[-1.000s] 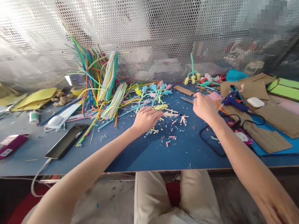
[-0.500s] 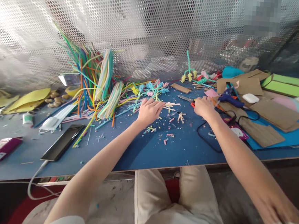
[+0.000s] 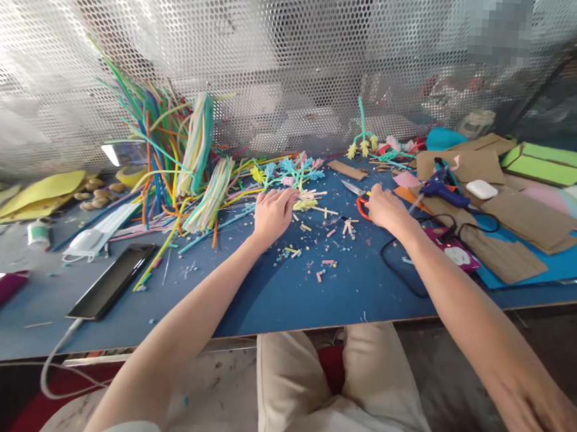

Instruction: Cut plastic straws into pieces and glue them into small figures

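Observation:
My left hand [image 3: 273,213] is low over the table, palm down with fingers apart, at the left edge of a small pile of pale pipe cleaner pieces [image 3: 315,195]. A yellow pipe cleaner piece [image 3: 305,205] lies just right of its fingertips. My right hand [image 3: 390,208] is beside a pair of scissors [image 3: 353,188] lying on the table, blades toward the upper left. One orange handle loop shows clear of the fingers, which look loosened; the hand partly covers the other handle. Short pipe cleaner cuttings [image 3: 331,233] are scattered between the hands.
Bundled pipe cleaners [image 3: 195,145] stand at the left back. Pipe cleaner flowers [image 3: 296,169] lie behind my left hand. A phone [image 3: 112,282] with a cable is at left. A blue glue gun [image 3: 445,192], its black cord and cardboard sheets [image 3: 528,218] lie at right.
My left hand has drawn back leftward, and the pale piece no longer reaches out from its fingers. My right hand has loosened from the scissors, exposing more of the orange handle.

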### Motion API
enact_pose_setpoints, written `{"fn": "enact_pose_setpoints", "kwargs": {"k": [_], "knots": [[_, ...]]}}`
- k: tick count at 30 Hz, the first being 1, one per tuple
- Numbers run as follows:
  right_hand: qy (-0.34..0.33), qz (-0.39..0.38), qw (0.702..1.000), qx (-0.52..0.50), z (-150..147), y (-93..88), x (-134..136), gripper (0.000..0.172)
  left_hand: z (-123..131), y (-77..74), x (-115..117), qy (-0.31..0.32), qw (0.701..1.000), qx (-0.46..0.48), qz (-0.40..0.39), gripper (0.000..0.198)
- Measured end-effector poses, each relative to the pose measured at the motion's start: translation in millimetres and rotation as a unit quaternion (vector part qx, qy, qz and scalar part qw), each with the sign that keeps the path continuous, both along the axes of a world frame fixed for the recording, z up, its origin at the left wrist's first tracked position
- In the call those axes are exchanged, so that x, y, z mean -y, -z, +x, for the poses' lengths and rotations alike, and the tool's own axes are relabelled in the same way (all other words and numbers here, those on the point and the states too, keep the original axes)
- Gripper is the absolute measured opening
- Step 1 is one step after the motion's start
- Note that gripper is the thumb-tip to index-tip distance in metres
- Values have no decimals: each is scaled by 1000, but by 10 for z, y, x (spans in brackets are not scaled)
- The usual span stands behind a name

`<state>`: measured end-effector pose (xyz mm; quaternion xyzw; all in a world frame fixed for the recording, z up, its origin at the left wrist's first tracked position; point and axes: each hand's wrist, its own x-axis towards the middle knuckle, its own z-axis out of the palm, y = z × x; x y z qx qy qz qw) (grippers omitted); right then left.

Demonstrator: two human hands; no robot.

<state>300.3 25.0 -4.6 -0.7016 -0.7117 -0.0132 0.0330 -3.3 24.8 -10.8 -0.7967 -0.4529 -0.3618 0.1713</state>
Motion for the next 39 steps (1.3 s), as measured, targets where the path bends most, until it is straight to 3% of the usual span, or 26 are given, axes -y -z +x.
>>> {"fn": "enact_pose_setpoints", "kwargs": {"k": [4, 12, 20, 25, 31, 39], "knots": [[6, 7, 1000, -16, -5, -66, -40, 50, -1, -21, 31, -15, 1000, 5, -18, 33], [58, 18, 997, -52, -4, -112, -133, 50, 20, -21, 54, -47, 996, 12, -72, 36], [15, 134, 974, -182, -93, -184, 24, 60, 13, -18, 85, -33, 996, 41, -77, 30], [-53, 193, 952, -234, -131, -115, 4, 63, 19, -6, 89, -37, 993, 71, -83, 26], [-83, 196, 941, -264, -150, -51, 27, 54, 79, 27, 83, -31, 992, 91, -86, 22], [-78, 220, 942, -240, -123, 10, 9, 58, 108, 78, 9, -35, 985, 127, -115, 22]]}}
